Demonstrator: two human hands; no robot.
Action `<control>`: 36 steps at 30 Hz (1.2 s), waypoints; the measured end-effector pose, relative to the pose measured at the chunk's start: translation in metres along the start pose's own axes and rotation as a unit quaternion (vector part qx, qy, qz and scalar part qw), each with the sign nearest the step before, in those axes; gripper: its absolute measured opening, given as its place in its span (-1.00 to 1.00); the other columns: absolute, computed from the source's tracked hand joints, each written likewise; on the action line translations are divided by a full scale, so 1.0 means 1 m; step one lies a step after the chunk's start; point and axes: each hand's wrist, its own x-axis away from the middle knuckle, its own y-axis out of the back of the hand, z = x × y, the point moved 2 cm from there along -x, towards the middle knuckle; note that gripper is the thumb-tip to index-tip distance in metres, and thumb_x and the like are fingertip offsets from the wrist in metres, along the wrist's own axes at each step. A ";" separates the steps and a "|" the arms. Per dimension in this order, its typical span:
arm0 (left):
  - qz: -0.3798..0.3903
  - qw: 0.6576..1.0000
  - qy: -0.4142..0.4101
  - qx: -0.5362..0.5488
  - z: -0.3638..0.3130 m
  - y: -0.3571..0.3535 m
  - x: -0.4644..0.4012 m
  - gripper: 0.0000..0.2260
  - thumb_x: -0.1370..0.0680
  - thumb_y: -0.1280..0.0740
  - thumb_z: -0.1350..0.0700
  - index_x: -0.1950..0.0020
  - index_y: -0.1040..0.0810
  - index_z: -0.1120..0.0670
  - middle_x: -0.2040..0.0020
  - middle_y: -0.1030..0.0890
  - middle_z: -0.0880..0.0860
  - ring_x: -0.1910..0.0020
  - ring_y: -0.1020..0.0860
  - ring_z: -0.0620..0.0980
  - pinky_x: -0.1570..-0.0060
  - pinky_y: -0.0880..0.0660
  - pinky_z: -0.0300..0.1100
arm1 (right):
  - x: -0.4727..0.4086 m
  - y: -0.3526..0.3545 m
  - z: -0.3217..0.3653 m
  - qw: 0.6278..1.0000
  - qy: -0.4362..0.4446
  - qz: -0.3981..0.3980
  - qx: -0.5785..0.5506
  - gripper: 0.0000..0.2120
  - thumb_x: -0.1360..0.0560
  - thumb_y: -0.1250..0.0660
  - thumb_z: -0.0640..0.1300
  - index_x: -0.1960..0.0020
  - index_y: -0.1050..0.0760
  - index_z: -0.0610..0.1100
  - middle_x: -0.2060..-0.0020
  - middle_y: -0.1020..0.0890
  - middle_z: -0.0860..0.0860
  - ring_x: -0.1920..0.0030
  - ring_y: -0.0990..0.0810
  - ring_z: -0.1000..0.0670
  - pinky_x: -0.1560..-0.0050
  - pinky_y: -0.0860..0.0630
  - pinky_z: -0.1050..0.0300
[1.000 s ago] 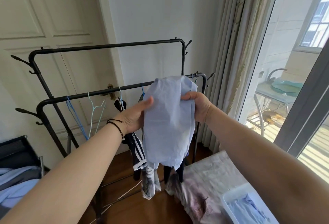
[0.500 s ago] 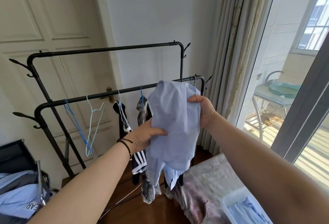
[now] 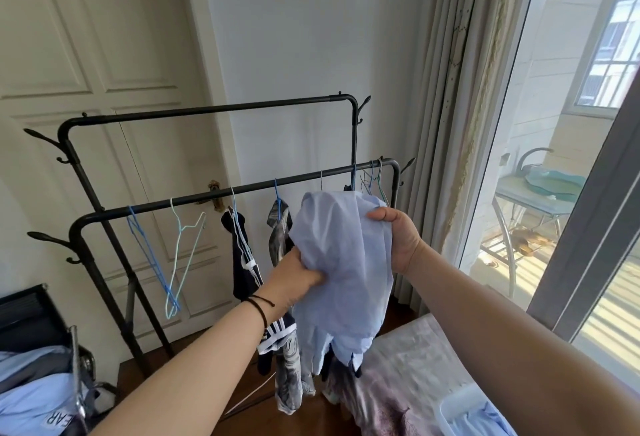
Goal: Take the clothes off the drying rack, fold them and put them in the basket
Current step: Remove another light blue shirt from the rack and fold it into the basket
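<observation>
We face a plain white wall [image 3: 304,37], with a cream panelled door [image 3: 86,55] beyond the left hand and pale pleated curtains [image 3: 446,96] past the right hand. Further right, sunlight pours through a glass door [image 3: 554,124] onto a balcony holding a small metal table [image 3: 533,196]. Dark wooden floor [image 3: 194,401] lies below both hands.

Black rack [image 3: 221,193] with hangers [image 3: 183,248], clothes [image 3: 246,262].
</observation>
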 end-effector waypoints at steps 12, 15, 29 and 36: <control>-0.060 0.699 -0.356 -0.617 -0.013 -0.014 -0.011 -0.37 -0.57 -0.06 -0.35 -0.59 0.05 -0.22 -0.62 0.15 0.02 -0.59 0.22 0.03 -0.50 0.15 0.19 | -0.004 -0.021 0.003 0.999 -0.026 0.027 0.004 -0.54 -0.38 -0.19 -0.09 -0.17 -0.56 -0.30 0.05 -0.66 -0.22 0.05 -0.63 -0.22 -0.11 -0.54 -0.06; -0.015 0.628 -0.388 -0.675 0.008 -0.004 -0.007 -0.40 -0.58 -0.05 -0.35 -0.58 0.00 -0.23 -0.62 0.06 0.02 -0.60 0.11 0.04 -0.50 0.10 0.17 | -0.003 -0.021 0.006 0.999 -0.040 0.008 0.026 -0.46 -0.38 -0.20 -0.07 -0.30 -0.47 -0.29 0.00 -0.62 -0.24 0.02 -0.60 -0.24 -0.22 -0.46 -0.11; -0.115 0.943 -0.157 -0.270 -0.018 0.025 -0.009 0.34 -0.05 -0.65 -0.25 -0.58 0.17 -0.15 -0.40 -0.17 -0.38 -0.43 -0.13 -0.36 -0.55 0.04 0.08 | 0.007 -0.008 -0.005 0.993 -0.061 0.015 0.096 -0.51 -0.30 -0.27 -0.17 -0.20 -0.56 -0.26 -0.09 -0.58 -0.24 -0.09 -0.54 -0.28 -0.37 -0.30 -0.23; 0.025 0.976 -0.033 -0.215 -0.023 0.017 -0.013 -0.50 -0.29 -0.63 -0.02 -0.16 -0.54 -0.09 -0.04 -0.59 -0.21 -0.11 -0.56 -0.16 -0.05 -0.50 -0.34 | 0.007 -0.014 -0.004 0.990 -0.064 0.024 0.127 -0.61 -0.31 -0.25 -0.17 -0.07 -0.60 -0.30 0.04 -0.64 -0.25 0.05 -0.60 -0.24 -0.09 -0.52 -0.07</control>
